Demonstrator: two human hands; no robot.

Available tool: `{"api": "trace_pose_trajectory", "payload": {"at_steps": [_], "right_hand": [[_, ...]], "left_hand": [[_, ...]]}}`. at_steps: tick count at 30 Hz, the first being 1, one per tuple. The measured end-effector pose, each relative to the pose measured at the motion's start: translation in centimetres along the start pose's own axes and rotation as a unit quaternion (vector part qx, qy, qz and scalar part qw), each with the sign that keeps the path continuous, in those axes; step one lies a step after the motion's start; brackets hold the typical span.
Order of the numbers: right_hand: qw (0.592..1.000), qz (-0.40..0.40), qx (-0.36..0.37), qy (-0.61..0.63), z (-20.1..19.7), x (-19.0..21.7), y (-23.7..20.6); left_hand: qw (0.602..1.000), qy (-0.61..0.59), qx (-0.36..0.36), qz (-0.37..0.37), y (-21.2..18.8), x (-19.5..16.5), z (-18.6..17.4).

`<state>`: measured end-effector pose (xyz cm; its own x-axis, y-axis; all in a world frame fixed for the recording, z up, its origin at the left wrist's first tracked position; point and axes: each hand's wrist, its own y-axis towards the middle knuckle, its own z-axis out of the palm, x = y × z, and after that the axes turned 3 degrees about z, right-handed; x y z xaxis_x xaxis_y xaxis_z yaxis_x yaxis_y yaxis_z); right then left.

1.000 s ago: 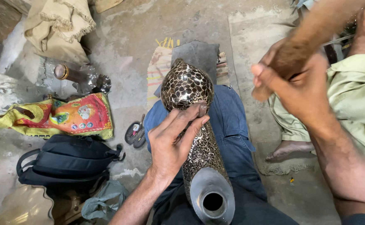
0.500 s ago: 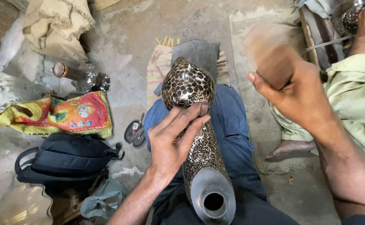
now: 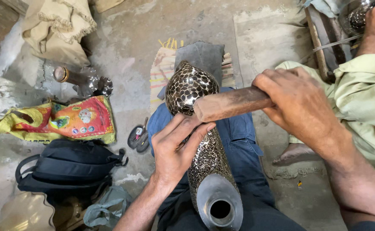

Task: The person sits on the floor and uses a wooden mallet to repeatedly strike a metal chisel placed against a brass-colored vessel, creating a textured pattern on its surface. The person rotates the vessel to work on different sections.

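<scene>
A tall, dark metal vase covered in a hammered scale-like pattern [image 3: 196, 128] is laid lengthwise along the blue-trousered lap [image 3: 239, 141], its smooth plain neck and round mouth turned toward the camera and its rounded patterned body pointing away. The left hand [image 3: 177, 149] is kept flat against the left side of the vase, fingers stretched and slightly spread, steadying it rather than gripping it. The right hand [image 3: 299, 102] is closed in a fist around a thick brown wooden handle [image 3: 232, 105], which has been brought down from a raised position half a second ago, so that its blunt end now sits at the right of the vase's bulge, just above the left fingertips; whether it touches the metal cannot be told. A stroke upon the patterned surface is judged to be in progress. Left of the vase, a black backpack [image 3: 67, 164] and a bright printed bag [image 3: 59, 119] lie on the concrete floor [image 3: 127, 47]; right of it, another person's pale green sleeve [image 3: 358, 85] is seen.
</scene>
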<state>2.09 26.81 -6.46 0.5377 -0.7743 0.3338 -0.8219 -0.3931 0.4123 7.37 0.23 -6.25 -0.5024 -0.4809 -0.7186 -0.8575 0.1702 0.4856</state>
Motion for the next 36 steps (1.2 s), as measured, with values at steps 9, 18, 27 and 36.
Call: {"api": "trace_pose_trajectory", "payload": {"at_steps": [9,18,27,36], "right_hand": [[0.979,0.122,-0.033,0.161,0.8,0.1,-1.9],[0.977,0.188,-0.034,0.099,3.1,-2.6,-4.0],[0.912,0.198,-0.106,0.342,4.9,-3.9,-4.0],[0.943,0.247,0.026,0.220,4.0,-3.6,-4.5]], "left_hand": [[0.991,0.007,0.127,0.032,2.5,-2.2,0.4],[0.986,0.042,0.151,0.051,3.6,-2.0,1.5],[0.989,0.030,0.144,0.017,3.3,-1.6,1.8],[0.990,0.015,0.140,0.023,3.5,-1.2,1.3]]}}
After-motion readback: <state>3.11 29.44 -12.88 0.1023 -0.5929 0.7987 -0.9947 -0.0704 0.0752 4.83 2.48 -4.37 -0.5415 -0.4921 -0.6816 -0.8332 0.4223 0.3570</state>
